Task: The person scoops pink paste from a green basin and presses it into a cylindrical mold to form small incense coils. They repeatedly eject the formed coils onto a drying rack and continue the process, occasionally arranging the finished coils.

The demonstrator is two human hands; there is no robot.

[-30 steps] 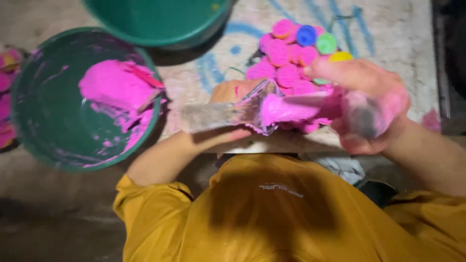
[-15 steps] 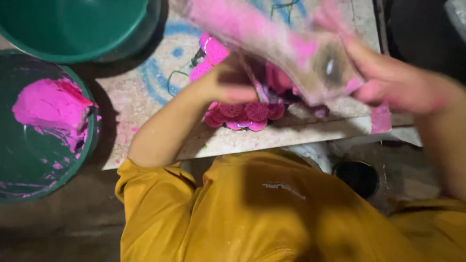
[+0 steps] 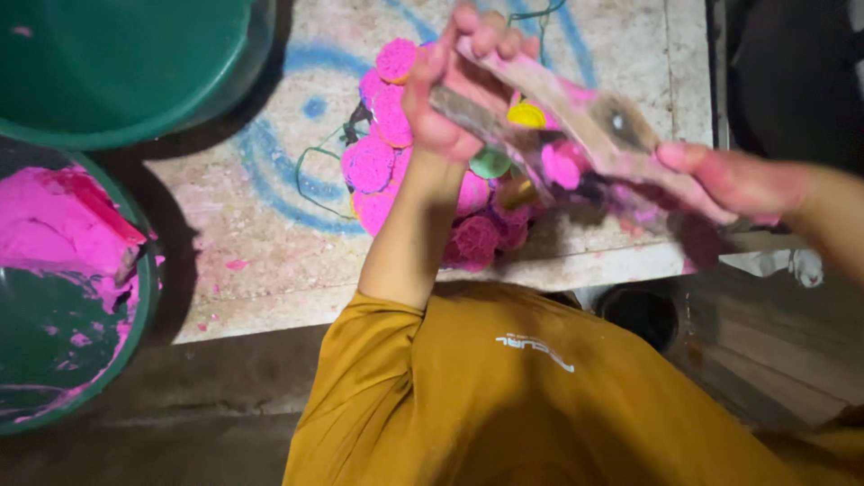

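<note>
A heap of bright pink round moulded pieces (image 3: 389, 162), with one yellow piece (image 3: 526, 115) and one green piece (image 3: 490, 164) among them, lies on a worn pale tabletop (image 3: 270, 243) marked with blue painted curves, a thin green cord (image 3: 310, 166) looping at its left. Two green tubs stand at the far left: the upper tub (image 3: 108, 72) shows only its inside wall, the nearer tub (image 3: 81, 342) holds a mass of pink paste (image 3: 54, 225). Above the heap, the left hand (image 3: 450, 90) is clenched around one end of a long, paste-smeared wooden mould (image 3: 576, 135), partly blurred, which hides several pieces. The right hand (image 3: 738, 180), stained pink, grips the mould's other end, fingers pressed along it.
</note>
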